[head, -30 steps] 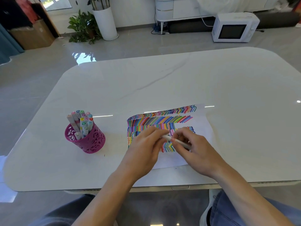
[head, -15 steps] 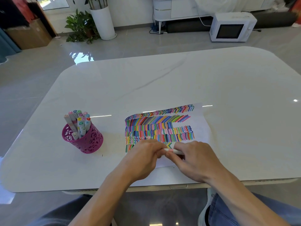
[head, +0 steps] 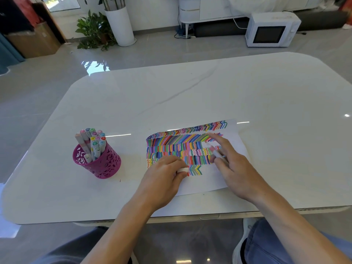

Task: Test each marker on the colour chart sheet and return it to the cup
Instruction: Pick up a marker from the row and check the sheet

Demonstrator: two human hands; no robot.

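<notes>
Most of the colour chart sheet (head: 202,184) is already covered in rows of strokes, chevrons and zigzags in many colours, with bare paper only along its near and right edges, so I judge the testing to be well advanced. How many pens remain untried cannot be read from the sheet.

One marker (head: 217,154) is out and uncapped. The right hand (head: 234,168) pinches its barrel between thumb and fingers, with the tip angled toward the far right part of the chart; the hand is blurred, so I cannot tell whether the tip touches the paper. The left hand (head: 163,174) curls around a small white cap (head: 183,170) and rests on the near left part of the sheet. This marker has yet to be capped and put back.

The pink cut-out cup (head: 102,164) stands on the bench (head: 190,92) well to the left of the sheet, packed with upright markers (head: 93,141).

Nothing lies between sheet and cup, though the crowded cup may make slotting the pen in fiddly. Beyond the bench, a white microwave (head: 272,32), a potted plant (head: 95,31) and a cardboard box (head: 32,40) sit on the floor, well apart from the work.
</notes>
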